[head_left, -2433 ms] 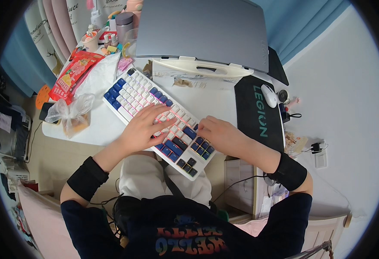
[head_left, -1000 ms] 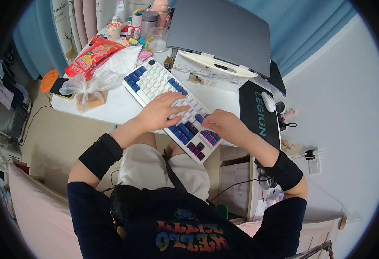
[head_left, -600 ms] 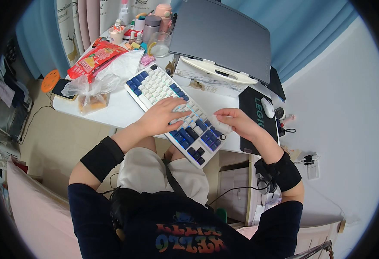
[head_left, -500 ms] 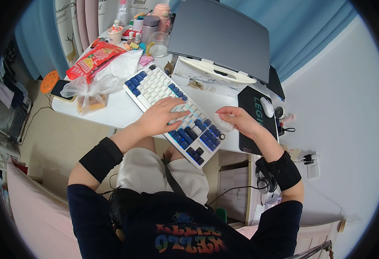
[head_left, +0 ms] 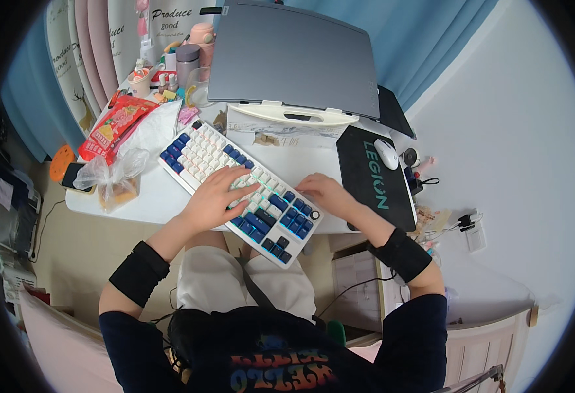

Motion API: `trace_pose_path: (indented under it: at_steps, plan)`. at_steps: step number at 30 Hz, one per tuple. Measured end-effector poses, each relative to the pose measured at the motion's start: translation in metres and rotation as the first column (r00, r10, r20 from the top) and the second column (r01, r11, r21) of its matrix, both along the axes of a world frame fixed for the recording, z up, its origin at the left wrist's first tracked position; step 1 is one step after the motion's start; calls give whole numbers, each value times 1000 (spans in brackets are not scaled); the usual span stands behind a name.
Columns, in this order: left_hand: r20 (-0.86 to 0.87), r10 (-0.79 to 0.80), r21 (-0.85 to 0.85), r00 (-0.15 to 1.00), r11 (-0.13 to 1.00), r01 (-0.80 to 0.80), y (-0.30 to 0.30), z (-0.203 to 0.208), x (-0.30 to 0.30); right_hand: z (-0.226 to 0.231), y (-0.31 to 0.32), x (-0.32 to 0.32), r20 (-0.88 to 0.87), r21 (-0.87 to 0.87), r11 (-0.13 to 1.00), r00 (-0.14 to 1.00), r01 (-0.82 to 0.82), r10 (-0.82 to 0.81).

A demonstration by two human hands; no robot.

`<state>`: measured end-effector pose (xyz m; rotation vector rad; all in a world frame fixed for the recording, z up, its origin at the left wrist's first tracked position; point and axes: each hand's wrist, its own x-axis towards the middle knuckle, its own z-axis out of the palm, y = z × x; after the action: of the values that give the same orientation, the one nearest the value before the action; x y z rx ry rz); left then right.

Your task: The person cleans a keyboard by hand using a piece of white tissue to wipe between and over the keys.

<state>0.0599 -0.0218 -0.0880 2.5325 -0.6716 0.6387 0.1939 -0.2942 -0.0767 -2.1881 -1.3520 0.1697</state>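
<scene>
A white keyboard (head_left: 199,157) with white, blue and black keys, lit from below, lies slantwise on the desk, its lower right corner jutting past the front edge. My left hand (head_left: 218,196) rests across its middle keys with the fingers stretched out and spread. By the keyboard's far right edge, my right hand (head_left: 326,194) has its fingertips drawn together. Whatever these fingers pinch, if anything, is hidden; no white wipe shows around them.
A white mouse (head_left: 385,154) sits on a black mouse pad (head_left: 359,170) to the right. Behind the keyboard, a grey laptop (head_left: 294,59) stands on a white stand (head_left: 287,112). A tied plastic bag (head_left: 114,177), a red snack packet (head_left: 114,128) and a glass cup (head_left: 199,88) are at left.
My right hand has moved to the keyboard's far edge, and the white wipe it held has gone out of sight. My left hand stays on the keys. The whole view has shifted.
</scene>
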Motion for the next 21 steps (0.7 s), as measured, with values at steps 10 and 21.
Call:
trace_pose_path:
  at_steps: [10,21]
  plan:
    - [-4,7,20,1000,1000,-7,-1,1,1,7,3,-15,-47,169,986,999,-7,15]
    - [-19,6,34,1000,999,-5,-2,4,4,20,28,-7,211,45,985,966,-165,152]
